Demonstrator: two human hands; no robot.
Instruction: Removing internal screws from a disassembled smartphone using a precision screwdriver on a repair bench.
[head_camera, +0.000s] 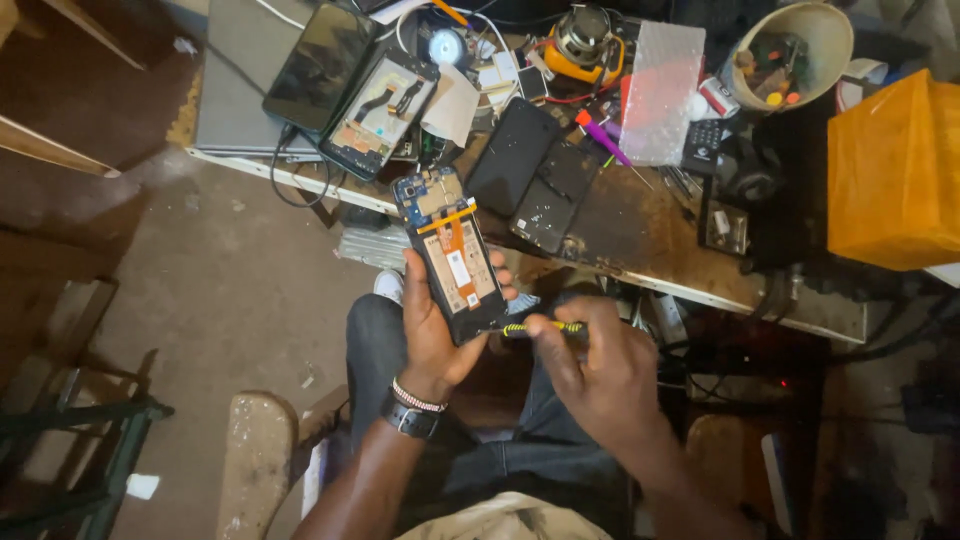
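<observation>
below workbench (640, 240): opened phone (452, 250) between both hands, screwdriver (540, 327) touching

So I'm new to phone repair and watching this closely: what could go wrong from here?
The screwdriver tip sits at the opened phone's lower edge; a slip could gouge the exposed orange ribbon cable. The left hand holds the phone in mid-air above the lap, so it or any freed screw could drop to the floor.

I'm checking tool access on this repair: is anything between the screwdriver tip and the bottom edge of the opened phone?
Nothing visible. The right hand holds the yellow-and-black screwdriver with its tip at the lower corner of the opened phone, which the left hand grips from beneath. No cable or part lies between them.
</observation>
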